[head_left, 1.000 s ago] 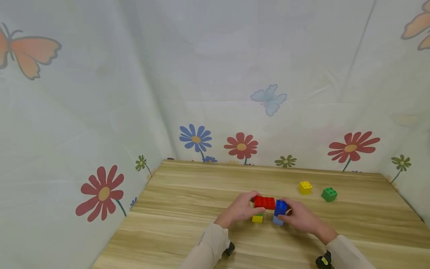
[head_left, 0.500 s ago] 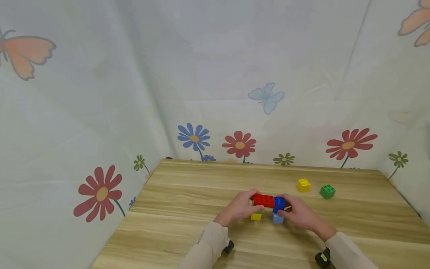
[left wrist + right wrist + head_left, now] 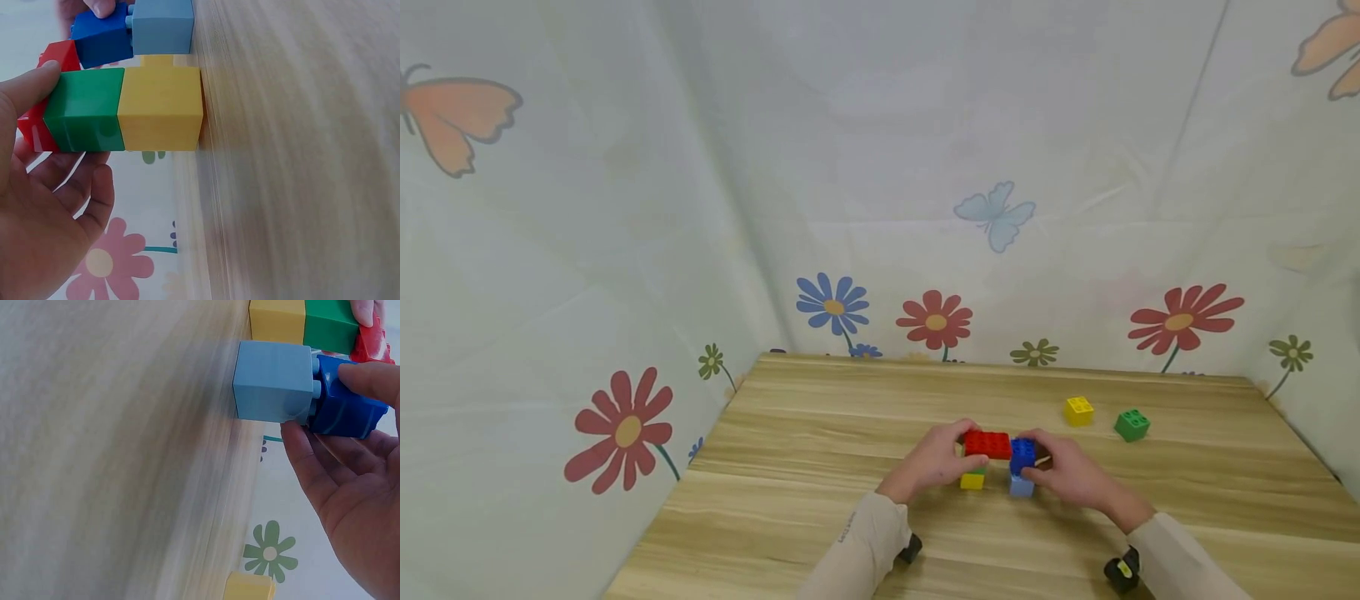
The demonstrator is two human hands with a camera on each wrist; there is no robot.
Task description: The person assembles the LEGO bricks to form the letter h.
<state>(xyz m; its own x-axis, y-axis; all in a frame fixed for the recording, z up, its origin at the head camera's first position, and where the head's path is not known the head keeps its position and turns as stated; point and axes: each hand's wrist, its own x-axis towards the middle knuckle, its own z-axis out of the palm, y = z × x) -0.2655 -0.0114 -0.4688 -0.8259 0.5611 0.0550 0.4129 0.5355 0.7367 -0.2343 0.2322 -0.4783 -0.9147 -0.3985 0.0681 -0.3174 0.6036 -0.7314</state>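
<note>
In the head view my left hand (image 3: 934, 458) grips a long red brick (image 3: 987, 444) on top of a green brick (image 3: 85, 109), which sits on a yellow brick (image 3: 160, 109). The thumb lies on the red brick's side. My right hand (image 3: 1071, 472) pinches a dark blue brick (image 3: 350, 400) between thumb and fingers. Below it a light blue brick (image 3: 274, 381) stands on the table. The dark blue brick is tilted, and the light blue studs show in the gap between the two. The red brick's right end is close beside the dark blue brick.
Loose on the wooden table (image 3: 820, 417), behind and right of the hands, lie another yellow brick (image 3: 1078, 411) and a green brick (image 3: 1132, 425). A pale curtain (image 3: 880, 167) printed with flowers and butterflies stands along the table's back and left side.
The two blue bricks, leaning a second ago, now stand straighter, and the dark blue one has come slightly left toward the red brick. Both hands keep their holds. The head view has shifted slightly.
</note>
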